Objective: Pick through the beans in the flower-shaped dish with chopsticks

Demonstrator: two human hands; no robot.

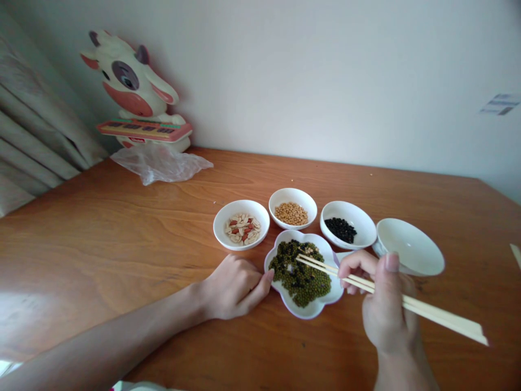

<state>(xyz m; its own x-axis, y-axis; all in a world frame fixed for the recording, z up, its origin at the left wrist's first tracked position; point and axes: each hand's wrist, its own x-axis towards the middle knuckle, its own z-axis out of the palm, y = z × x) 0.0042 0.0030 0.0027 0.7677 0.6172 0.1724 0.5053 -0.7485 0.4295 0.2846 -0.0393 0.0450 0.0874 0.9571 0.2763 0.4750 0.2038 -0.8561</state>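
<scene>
Head view: right hand (386, 304) in action at the right of the flower-shaped dish (300, 311), fingers (360, 262) closed around wooden chopsticks (443, 317). Tips close together, angled down over the upper middle of the dish, right at the mix of green beans (309, 288) and darker ones. Any bean pinched between the tips? Too small to tell. Left hand (234, 285) resting just left of the dish, curled loosely, thumb tip at the rim; any grip underneath, cannot tell. And beyond the dish, a whole line-up: pale flat seeds with reddish ones (243, 228) up to the left, yellow beans (291, 213) straight behind, black beans (341, 231) behind to the right, then a white bowl (407, 239) farther right. Far beyond, off to the left, a toy cow (136, 87) and crumpled plastic (163, 163) on the worktop (122, 244).

Now the danger spots! Smooth round beans, thin tips: easy to squirt loose under too hard a squeeze. Crossed tips, easy to flick beans over the low rim. Light contact from the left hand, so perhaps a sliding dish under a sideways push. Right knuckles near the white bowl, too: at risk of a nudge from a careless backswing.
</scene>
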